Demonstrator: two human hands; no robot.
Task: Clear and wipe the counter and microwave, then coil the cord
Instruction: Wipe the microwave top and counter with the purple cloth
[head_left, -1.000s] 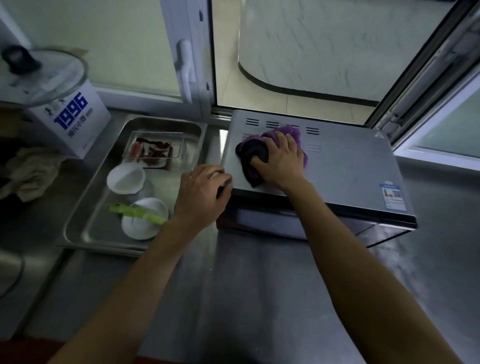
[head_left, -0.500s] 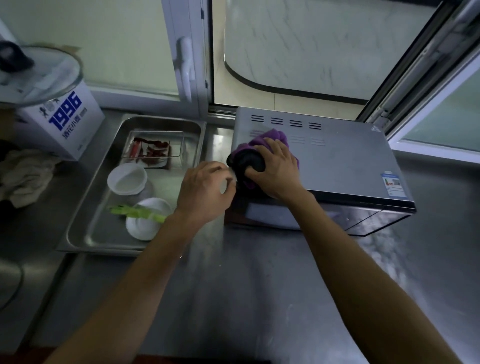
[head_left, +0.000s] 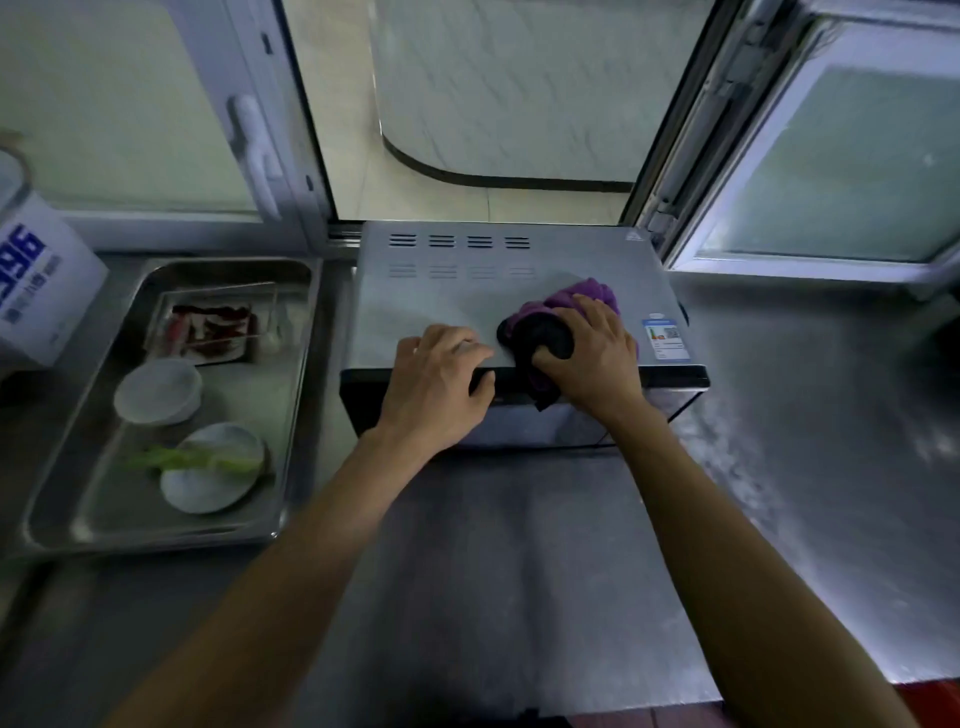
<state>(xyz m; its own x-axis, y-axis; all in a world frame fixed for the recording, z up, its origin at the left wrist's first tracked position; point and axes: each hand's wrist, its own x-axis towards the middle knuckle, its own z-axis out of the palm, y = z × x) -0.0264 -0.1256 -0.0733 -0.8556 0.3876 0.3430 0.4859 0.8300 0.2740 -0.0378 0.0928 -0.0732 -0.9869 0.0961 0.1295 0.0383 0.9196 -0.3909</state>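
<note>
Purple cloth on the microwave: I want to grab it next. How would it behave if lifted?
The purple cloth is bunched under the right hand, one end drooping over the microwave front edge, so it is probably floppy. It looks light, and would likely sag rather than hold its shape.

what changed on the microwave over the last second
The right hand slid the purple cloth from the microwave top's left edge to its front right, near the label. The left hand shifted from the left corner onto the front edge. The tray stayed put.
</note>
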